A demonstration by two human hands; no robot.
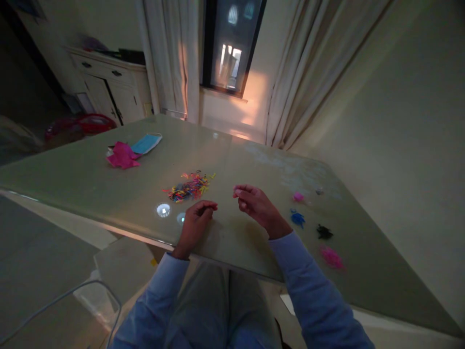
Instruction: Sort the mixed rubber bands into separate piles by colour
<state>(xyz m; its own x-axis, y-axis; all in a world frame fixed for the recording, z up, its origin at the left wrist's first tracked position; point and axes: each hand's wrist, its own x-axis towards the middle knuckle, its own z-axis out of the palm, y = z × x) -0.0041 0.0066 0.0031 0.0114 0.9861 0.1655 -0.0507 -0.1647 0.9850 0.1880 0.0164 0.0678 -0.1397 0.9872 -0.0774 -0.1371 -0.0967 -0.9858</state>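
The mixed pile of small coloured pieces [191, 188] lies loose on the glossy table [225, 160], so a careless knuckle of the left hand [198, 223], just on its near side, could scatter it. The right hand [257, 206] hangs to the right of the pile; both hands have curled fingers drawn close to the thumb, though I cannot tell whether the tips meet or pinch anything, and a piece that fine could slip away unnoticed. Well right of the pile sit a small pink heap [298, 197], a blue heap [297, 218], a black heap [324, 231] and, nearer the person than the pile, a larger pink heap [331, 257]; the right sleeve [296, 264] is near that last one and might drag pieces out if the elbow swings outward. Those heaps are blurred, the pale bits [319, 191] beyond them too faint to identify, and whatever the crumpled pink sheet [124, 156] left of the pile partly covers stays hidden
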